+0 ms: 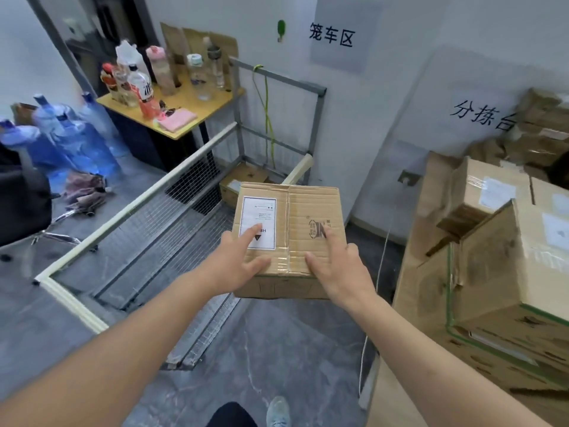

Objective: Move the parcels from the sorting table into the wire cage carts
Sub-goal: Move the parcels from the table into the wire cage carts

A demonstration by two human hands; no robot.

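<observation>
While both hands reach out in front, a brown cardboard parcel (289, 235) sits between them, up in the air above the near corner of the wire cage cart (147, 229). The left hand (237, 260) lies flat on top of the parcel, with one straight finger touching its white label (259, 221). The right hand (338, 266) also rests on top, beside a strip of clear tape (288, 238), with its fingers straight and spread. Neither hand is curled around the parcel. What holds the parcel up from below cannot be seen.

Down inside the cage cart, at the far end, lies another small box (238, 183). A green cord (266, 109) hangs from the cart's back frame.

On the right stands the counter (409, 272), piled with more cardboard boxes (505, 257), some with white labels. Black writing is on the wall (385, 97) above it.

Far off on the left is a small yellow counter (187, 121) with bottles (138, 84) and a pink cloth (177, 118) on it. Big blue water jugs (70, 140) stand on the floor (277, 349) near a black chair (21, 201). One shoe (278, 411) shows at the bottom.
</observation>
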